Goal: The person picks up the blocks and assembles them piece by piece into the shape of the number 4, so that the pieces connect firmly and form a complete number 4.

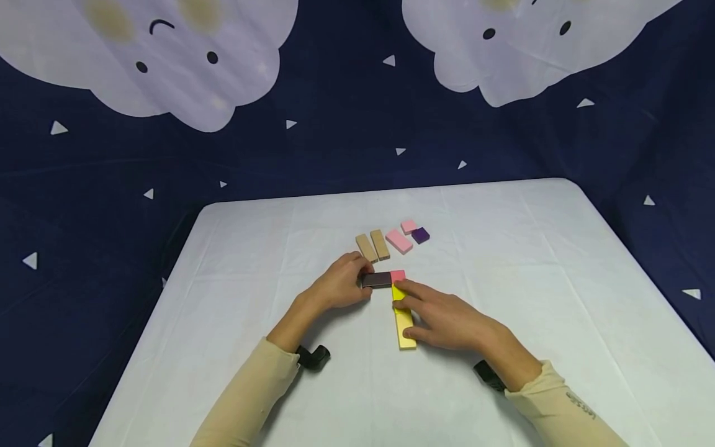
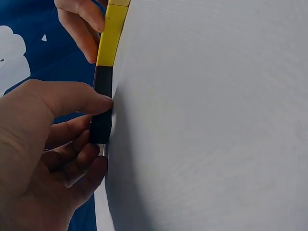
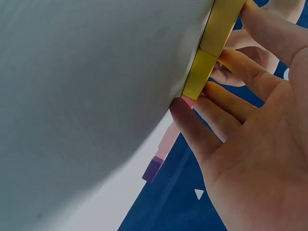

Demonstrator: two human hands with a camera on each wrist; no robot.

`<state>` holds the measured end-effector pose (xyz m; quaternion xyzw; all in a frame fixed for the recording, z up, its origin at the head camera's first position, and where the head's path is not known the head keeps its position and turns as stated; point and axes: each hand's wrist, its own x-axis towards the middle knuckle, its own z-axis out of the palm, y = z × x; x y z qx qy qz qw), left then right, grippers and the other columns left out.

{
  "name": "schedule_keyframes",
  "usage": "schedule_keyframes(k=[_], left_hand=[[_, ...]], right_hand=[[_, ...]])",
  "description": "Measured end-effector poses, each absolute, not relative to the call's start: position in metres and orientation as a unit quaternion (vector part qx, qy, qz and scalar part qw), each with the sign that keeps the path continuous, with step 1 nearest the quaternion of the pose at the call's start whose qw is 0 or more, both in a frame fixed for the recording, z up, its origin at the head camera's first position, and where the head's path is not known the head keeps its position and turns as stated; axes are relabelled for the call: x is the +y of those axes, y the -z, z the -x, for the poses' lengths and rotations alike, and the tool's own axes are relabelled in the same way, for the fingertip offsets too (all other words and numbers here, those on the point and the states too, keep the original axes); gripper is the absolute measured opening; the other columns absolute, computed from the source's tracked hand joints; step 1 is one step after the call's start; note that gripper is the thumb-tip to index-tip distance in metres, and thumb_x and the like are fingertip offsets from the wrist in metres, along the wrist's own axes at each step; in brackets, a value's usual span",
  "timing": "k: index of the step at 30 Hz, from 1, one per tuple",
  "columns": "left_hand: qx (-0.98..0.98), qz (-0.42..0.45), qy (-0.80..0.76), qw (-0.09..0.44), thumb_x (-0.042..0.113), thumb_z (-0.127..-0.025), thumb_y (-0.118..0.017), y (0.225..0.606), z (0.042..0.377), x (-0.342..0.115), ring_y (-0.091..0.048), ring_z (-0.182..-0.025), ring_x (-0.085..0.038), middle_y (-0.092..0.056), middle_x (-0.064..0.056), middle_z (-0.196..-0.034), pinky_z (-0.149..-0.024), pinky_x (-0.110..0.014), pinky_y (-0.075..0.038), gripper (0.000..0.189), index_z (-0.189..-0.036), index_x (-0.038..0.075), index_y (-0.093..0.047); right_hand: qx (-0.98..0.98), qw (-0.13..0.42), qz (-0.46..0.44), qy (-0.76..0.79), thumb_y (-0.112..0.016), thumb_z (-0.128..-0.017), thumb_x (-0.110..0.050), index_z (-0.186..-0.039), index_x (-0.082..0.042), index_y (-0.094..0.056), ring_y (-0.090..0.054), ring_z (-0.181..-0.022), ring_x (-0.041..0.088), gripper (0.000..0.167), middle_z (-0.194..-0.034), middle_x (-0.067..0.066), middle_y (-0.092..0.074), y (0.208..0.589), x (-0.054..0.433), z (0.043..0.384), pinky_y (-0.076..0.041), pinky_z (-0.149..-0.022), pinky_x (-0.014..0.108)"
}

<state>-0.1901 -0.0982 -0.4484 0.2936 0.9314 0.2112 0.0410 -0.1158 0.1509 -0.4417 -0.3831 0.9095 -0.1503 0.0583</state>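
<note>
My left hand [image 1: 341,282] pinches a black block [image 1: 377,280], its thumb on the near side in the left wrist view and fingers on the far side. The block's right end meets a small pink-red block [image 1: 398,276]. From there a short yellow block [image 1: 399,298] and a longer yellow block [image 1: 405,330] run toward me, so the row makes a corner. My right hand [image 1: 447,316] lies along the right of the yellow blocks, its fairly straight fingers touching them. In the right wrist view, fingertips [image 3: 211,89] rest against the short yellow block's side.
Beyond the corner lie two tan wooden blocks [image 1: 380,244], a light pink block [image 1: 399,241], a smaller pink one [image 1: 409,226] and a dark purple block [image 1: 421,235]. The white-covered table [image 1: 268,248] ends at a dark blue cloth [image 1: 335,155] behind.
</note>
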Motion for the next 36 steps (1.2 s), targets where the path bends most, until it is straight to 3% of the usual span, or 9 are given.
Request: schedule_keyframes(k=[9,15,20,30,36], left_hand=[[0.93,-0.31,-0.197,0.018,0.046,-0.072,-0.078,0.449,0.183,-0.098,-0.047,-0.101,-0.014,-0.053,0.002,-0.113,-0.088,-0.03,-0.042,0.055,-0.117,0.018,-0.062],[0.911,-0.362,-0.194,-0.035,0.047,-0.073,-0.076,0.448,0.177,-0.094,-0.042,-0.121,-0.018,-0.048,-0.001,-0.136,-0.102,-0.032,-0.036,0.056,-0.119,0.019,-0.062],[0.899,-0.394,-0.185,-0.042,0.047,-0.076,-0.074,0.446,0.171,-0.093,-0.042,-0.123,-0.016,-0.049,0.0,-0.135,-0.104,-0.031,-0.032,0.052,-0.119,0.02,-0.062],[0.872,-0.461,-0.161,-0.031,0.066,-0.077,-0.066,0.446,0.159,-0.091,-0.039,-0.124,-0.013,-0.049,0.003,-0.133,-0.103,-0.034,-0.034,0.073,-0.135,0.024,-0.054],[0.874,-0.471,-0.115,-0.029,0.073,-0.075,-0.061,0.447,0.156,-0.088,-0.04,-0.123,-0.016,-0.049,-0.001,-0.133,-0.101,-0.038,-0.036,0.068,-0.123,0.024,-0.061]], right_hand=[[0.91,0.07,0.378,0.155,-0.065,-0.089,-0.045,-0.132,-0.017,-0.059,-0.033,-0.136,0.023,0.052,-0.152,0.008,-0.032,0.441,0.15,0.115,-0.039,-0.101,0.042],[0.909,0.06,0.382,0.154,-0.065,-0.089,-0.045,-0.131,-0.016,-0.06,-0.033,-0.136,0.022,0.051,-0.152,0.008,-0.033,0.441,0.151,0.115,-0.04,-0.1,0.042],[0.907,0.059,0.385,0.157,-0.065,-0.089,-0.045,-0.131,-0.016,-0.059,-0.033,-0.137,0.021,0.051,-0.152,0.008,-0.032,0.441,0.151,0.115,-0.041,-0.099,0.042],[0.905,0.06,0.39,0.159,-0.064,-0.09,-0.044,-0.132,-0.016,-0.058,-0.03,-0.138,0.021,0.051,-0.154,0.003,-0.026,0.441,0.152,0.116,-0.041,-0.099,0.043],[0.904,0.059,0.387,0.17,-0.065,-0.09,-0.043,-0.13,-0.015,-0.059,-0.032,-0.137,0.021,0.049,-0.154,0.006,-0.028,0.442,0.152,0.116,-0.043,-0.097,0.044]])
